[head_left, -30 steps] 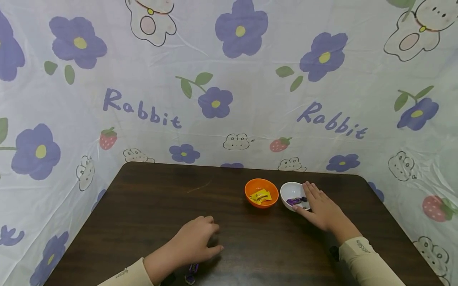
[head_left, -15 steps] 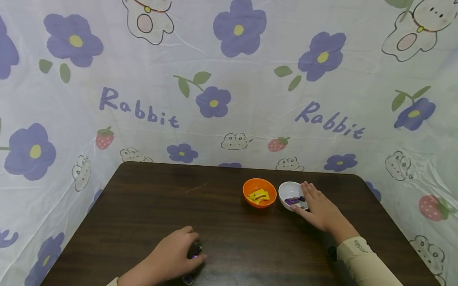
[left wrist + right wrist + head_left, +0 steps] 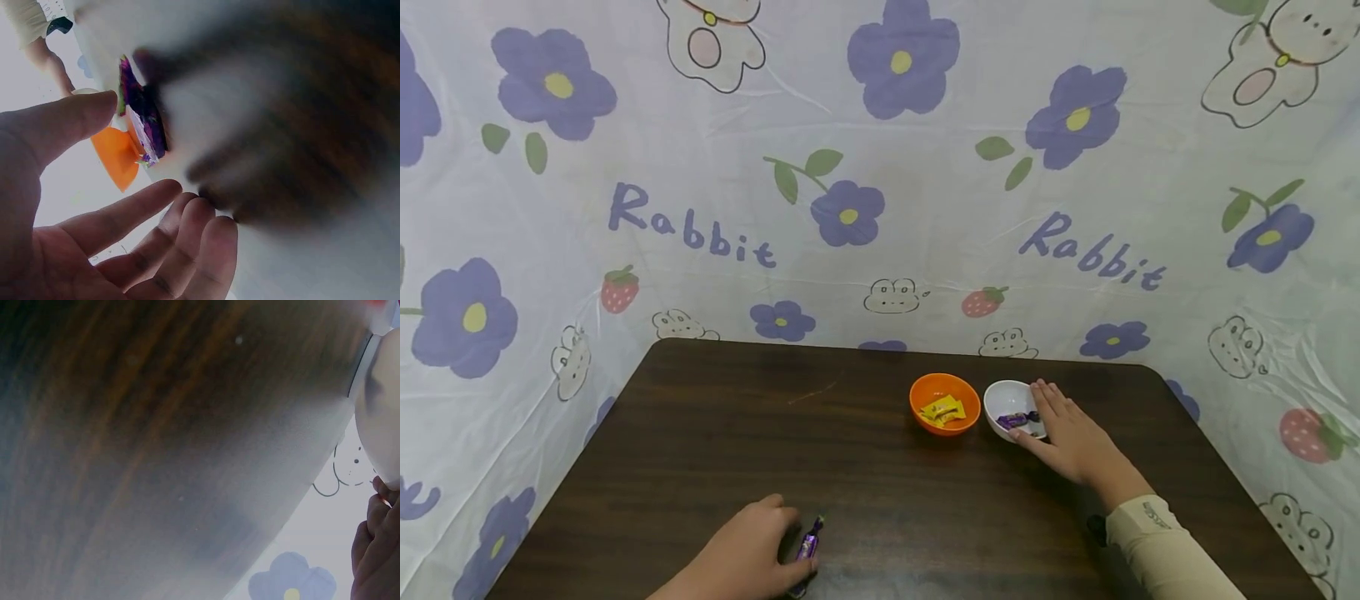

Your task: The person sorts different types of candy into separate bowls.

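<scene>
A purple-wrapped candy (image 3: 808,546) lies on the table near its front. My left hand (image 3: 741,546) is right beside it, palm toward the candy. In the left wrist view, thumb and fingers are spread apart with the purple candy (image 3: 142,112) beyond the thumb tip. Over to the right, my right hand (image 3: 1078,442) rests against a white bowl (image 3: 1006,395), fingers extended along its right side and thumb at the near rim. Inside that bowl are purple-wrapped candies (image 3: 1015,421), partly hidden by the hand. The right wrist view shows fingers touching the bowl's outside (image 3: 382,431).
Just left of the white bowl stands an orange bowl (image 3: 917,410) with several yellow-wrapped candies (image 3: 943,410). Both bowls are toward the back of the dark wooden table (image 3: 737,425). A flower-and-rabbit printed cloth (image 3: 925,183) hangs behind and at the sides.
My left hand has moved left and toward the front edge, from above the table down beside the purple candy, which now shows more. My right hand keeps its place on the white bowl.
</scene>
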Demonstrator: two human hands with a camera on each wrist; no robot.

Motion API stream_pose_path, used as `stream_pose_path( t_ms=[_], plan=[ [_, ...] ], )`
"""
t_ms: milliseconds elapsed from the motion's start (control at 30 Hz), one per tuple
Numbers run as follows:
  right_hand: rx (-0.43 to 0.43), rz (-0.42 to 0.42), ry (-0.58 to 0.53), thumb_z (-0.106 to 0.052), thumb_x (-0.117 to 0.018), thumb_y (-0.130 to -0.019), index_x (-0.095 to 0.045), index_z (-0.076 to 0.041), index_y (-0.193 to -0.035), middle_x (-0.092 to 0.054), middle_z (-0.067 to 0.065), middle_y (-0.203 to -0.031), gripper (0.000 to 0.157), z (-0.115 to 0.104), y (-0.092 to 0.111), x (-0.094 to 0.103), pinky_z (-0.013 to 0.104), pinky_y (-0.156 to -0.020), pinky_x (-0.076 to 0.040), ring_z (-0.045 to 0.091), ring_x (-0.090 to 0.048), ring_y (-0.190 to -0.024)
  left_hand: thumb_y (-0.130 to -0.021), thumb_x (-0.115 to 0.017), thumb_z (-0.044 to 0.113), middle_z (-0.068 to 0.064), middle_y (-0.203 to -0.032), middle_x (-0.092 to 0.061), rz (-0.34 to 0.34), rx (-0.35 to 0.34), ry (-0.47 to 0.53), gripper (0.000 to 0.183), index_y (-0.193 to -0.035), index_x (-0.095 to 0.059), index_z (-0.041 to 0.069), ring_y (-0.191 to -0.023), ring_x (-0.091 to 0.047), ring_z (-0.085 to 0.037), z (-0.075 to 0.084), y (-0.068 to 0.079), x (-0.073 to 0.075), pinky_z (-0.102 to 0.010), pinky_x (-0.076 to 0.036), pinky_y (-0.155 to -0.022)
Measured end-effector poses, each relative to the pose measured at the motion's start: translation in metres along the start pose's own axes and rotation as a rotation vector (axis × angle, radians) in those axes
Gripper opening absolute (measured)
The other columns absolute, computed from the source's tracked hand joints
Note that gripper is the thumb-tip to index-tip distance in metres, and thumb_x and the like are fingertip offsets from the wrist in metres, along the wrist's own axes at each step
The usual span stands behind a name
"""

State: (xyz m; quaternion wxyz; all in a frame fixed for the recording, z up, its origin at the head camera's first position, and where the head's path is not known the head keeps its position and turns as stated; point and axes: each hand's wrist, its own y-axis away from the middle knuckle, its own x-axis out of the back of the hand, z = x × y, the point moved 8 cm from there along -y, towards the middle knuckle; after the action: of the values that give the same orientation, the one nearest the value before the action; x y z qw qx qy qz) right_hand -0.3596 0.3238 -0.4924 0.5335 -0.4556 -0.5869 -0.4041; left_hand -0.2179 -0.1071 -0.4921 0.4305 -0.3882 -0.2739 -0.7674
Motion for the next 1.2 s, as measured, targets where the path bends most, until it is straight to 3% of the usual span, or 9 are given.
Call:
stream_pose_path(
  t_ms=[233, 433, 700, 900, 1200],
  plan=[
    [0.002, 0.003, 0.007, -0.075, -0.042, -0.101, -0.021, 0.004, -0.166, -0.02, 0.027, -0.174, 0.105, 0.001, -0.001, -0.001, 0.061, -0.129, -0.021, 0.048, -0.021, -0.161, -0.087, -0.085, 0.044, -0.002, -0.094, -0.061, -0.037, 0.056, 0.03, 0.039, -0.1, -0.076, 0.008, -0.073, -0.05, -0.015, -0.001, 0.0, -0.003, -0.035, -0.045, -0.064],
    [0.006, 0.003, 0.003, -0.073, -0.042, -0.101, -0.022, 0.005, -0.166, -0.02, 0.027, -0.174, 0.103, 0.0, 0.001, 0.001, 0.061, -0.129, -0.021, 0.048, -0.021, -0.161, -0.088, -0.084, 0.043, -0.003, -0.094, -0.062, -0.053, 0.059, 0.04, 0.035, -0.096, -0.075, 0.01, -0.077, -0.054, -0.017, -0.001, 0.0, -0.007, -0.037, -0.048, -0.065],
    [0.003, 0.001, 0.006, -0.075, -0.041, -0.101, -0.022, 0.004, -0.166, -0.02, 0.027, -0.174, 0.104, 0.0, 0.0, 0.001, 0.061, -0.129, -0.021, 0.047, -0.02, -0.161, -0.087, -0.086, 0.04, -0.015, -0.11, -0.069, -0.089, 0.096, 0.024, 0.044, -0.109, -0.077, 0.003, -0.095, -0.066, -0.033, -0.003, -0.004, -0.015, -0.054, -0.058, -0.076],
    [0.002, 0.001, 0.002, -0.075, -0.041, -0.101, -0.021, 0.004, -0.166, -0.02, 0.027, -0.174, 0.104, 0.001, 0.0, 0.0, 0.061, -0.129, -0.021, 0.047, -0.02, -0.161, -0.088, -0.085, 0.038, -0.003, -0.098, -0.064, -0.084, 0.059, 0.003, 0.043, -0.11, -0.076, 0.003, -0.084, -0.06, -0.02, 0.0, -0.004, -0.016, -0.042, -0.054, -0.071],
    [-0.01, -0.007, 0.002, -0.076, -0.041, -0.1, -0.021, 0.003, -0.167, -0.019, 0.026, -0.175, 0.106, 0.001, 0.0, -0.001, 0.061, -0.129, -0.021, 0.047, -0.02, -0.161, -0.09, -0.083, 0.032, 0.006, -0.089, -0.063, -0.02, -0.063, -0.063, 0.023, -0.097, -0.076, 0.01, -0.076, -0.053, -0.005, 0.011, -0.002, -0.014, -0.028, -0.048, -0.067]
  ],
)
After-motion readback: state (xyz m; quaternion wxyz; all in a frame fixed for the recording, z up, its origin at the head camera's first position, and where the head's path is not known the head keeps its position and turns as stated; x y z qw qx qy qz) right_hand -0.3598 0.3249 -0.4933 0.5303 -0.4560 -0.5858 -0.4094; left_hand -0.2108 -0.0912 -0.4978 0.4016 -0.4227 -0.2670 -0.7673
